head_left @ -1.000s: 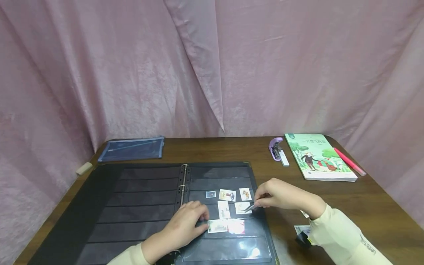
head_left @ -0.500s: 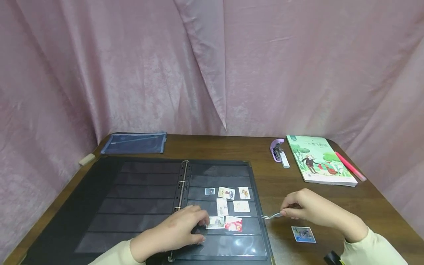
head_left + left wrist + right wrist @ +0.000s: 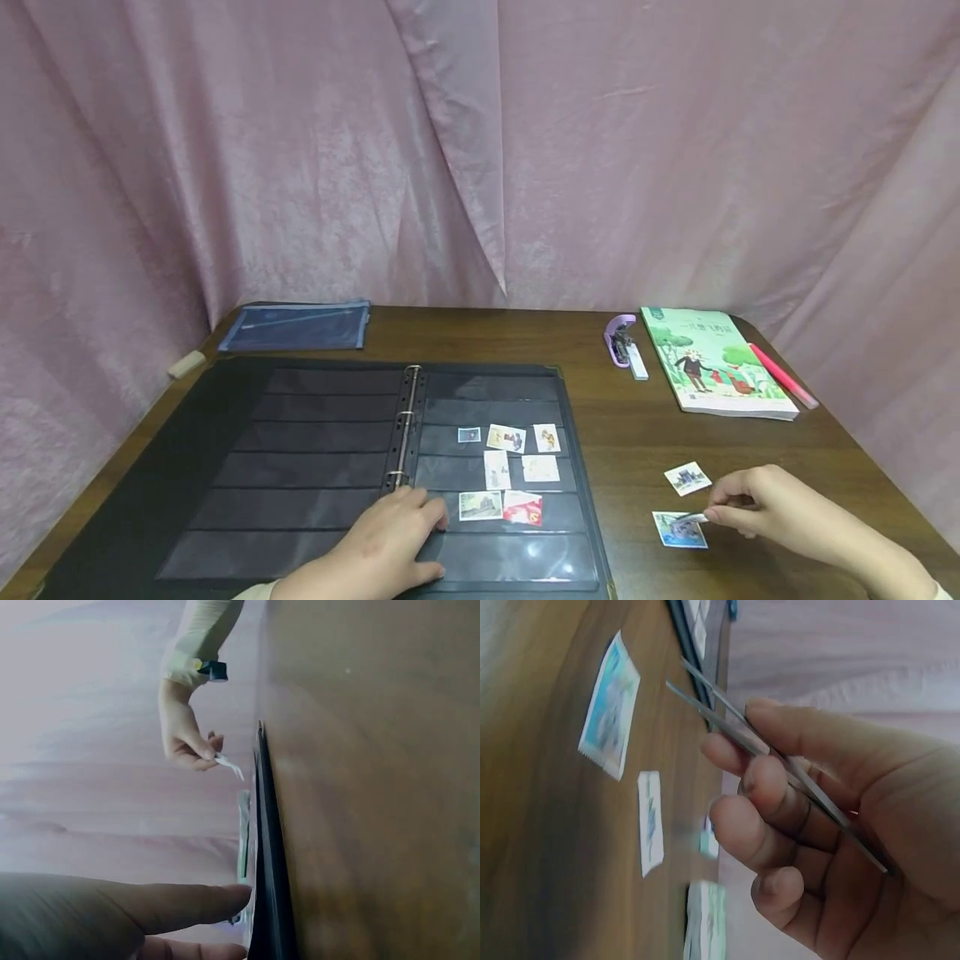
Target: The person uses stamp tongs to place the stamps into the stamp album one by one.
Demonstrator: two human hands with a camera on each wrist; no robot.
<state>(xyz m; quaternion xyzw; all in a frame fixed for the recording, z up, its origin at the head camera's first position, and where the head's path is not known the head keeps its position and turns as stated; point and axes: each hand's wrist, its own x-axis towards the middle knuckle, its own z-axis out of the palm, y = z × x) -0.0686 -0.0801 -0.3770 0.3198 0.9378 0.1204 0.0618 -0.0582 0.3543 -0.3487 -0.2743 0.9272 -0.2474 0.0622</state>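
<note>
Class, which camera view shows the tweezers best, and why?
The right wrist view: both arms of the tweezers appear large and parted. The head view shows them small, over the blue stamp; the left wrist view shows them small and distant in the right hand.

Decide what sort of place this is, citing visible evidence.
Probably a study or hobby corner: a pink curtain hangs behind a wooden desk, which bears an open ring-bound album.

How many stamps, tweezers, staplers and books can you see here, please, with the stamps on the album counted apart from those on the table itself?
Album stamps: 7
Table stamps: 2
Tweezers: 1 pair
Stapler: 1
Book: 1
Total: 12
</note>
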